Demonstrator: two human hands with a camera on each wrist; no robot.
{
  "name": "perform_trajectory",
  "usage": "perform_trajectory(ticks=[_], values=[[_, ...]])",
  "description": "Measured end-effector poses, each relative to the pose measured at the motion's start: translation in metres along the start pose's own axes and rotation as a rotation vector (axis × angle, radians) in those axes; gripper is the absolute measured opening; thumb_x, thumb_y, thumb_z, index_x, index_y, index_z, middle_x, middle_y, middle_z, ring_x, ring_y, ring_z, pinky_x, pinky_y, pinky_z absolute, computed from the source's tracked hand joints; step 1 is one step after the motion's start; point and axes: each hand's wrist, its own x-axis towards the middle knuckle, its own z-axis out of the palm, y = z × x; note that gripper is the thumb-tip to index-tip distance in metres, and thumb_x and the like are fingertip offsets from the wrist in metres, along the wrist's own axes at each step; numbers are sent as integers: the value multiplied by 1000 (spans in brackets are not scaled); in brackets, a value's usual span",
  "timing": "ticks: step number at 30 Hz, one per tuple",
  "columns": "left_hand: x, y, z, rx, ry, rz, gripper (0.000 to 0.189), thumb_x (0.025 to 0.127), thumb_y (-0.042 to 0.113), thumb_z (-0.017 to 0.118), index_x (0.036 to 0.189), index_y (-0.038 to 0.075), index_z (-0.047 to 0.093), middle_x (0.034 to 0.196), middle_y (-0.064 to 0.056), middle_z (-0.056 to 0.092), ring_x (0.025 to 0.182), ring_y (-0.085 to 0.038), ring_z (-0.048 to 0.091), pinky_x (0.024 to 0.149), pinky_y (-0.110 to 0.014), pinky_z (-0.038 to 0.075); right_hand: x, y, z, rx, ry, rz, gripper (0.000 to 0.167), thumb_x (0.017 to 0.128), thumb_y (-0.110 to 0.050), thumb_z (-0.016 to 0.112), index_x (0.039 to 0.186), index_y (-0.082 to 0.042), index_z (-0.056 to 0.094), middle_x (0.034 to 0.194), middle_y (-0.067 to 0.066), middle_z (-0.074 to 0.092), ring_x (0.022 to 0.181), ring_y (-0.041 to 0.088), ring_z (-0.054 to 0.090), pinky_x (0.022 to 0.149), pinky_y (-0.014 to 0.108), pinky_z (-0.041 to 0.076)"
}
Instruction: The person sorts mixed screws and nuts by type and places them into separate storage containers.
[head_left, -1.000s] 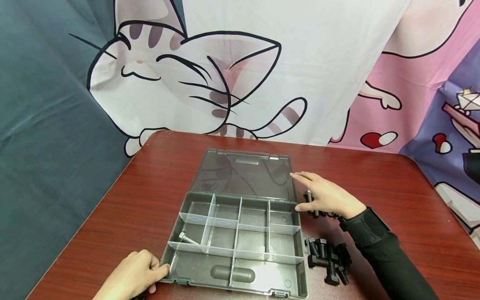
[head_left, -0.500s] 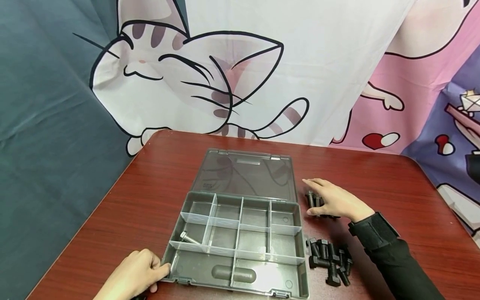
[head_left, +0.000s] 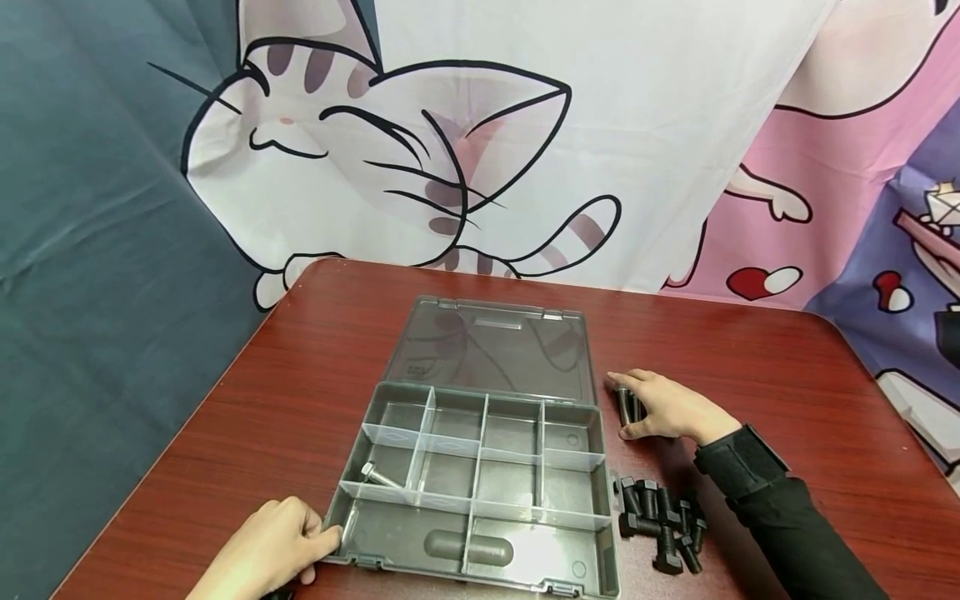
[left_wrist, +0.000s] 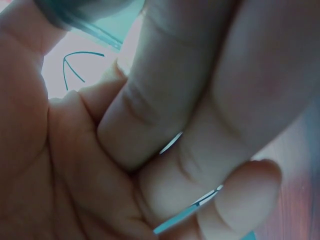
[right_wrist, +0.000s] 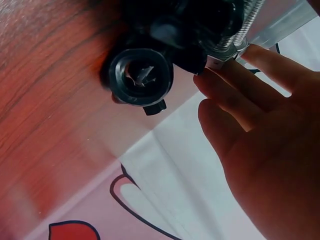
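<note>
A grey plastic compartment box (head_left: 480, 508) lies with its lid folded back; one silver bolt (head_left: 381, 476) rests in a left compartment. My left hand (head_left: 266, 546) grips the box's front left corner, fingers curled below and thumb on the rim. To the right of the box, my right hand (head_left: 675, 408) reaches over a small group of bolts (head_left: 627, 407), thumb and forefinger spread on either side. In the right wrist view its fairly straight fingers (right_wrist: 235, 95) touch the end of a silver threaded bolt (right_wrist: 245, 22), beside dark round pieces (right_wrist: 142, 75). The palm hides part of the group.
Several black bolts (head_left: 663, 521) lie in a pile right of the box, near my right forearm. The transparent lid (head_left: 495, 350) lies behind the box on the red-brown table (head_left: 787, 375). A printed cat cloth (head_left: 675, 125) hangs behind the table.
My right hand has moved from beside the lid's right edge rightward and down onto the bolt group. The left hand keeps its grip on the box corner.
</note>
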Motion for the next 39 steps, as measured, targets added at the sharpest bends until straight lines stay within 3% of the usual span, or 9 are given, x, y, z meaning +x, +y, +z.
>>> perform_trajectory(ticks=[39], values=[[1, -1, 0, -16, -5, 30, 36, 76, 26, 62, 45, 16, 46, 37, 13, 44, 40, -6, 40, 43, -22, 30, 3, 3, 0, -36, 19, -18, 69, 71, -29, 77, 125, 4, 49, 117, 27, 50, 103, 38, 51, 80, 49, 43]])
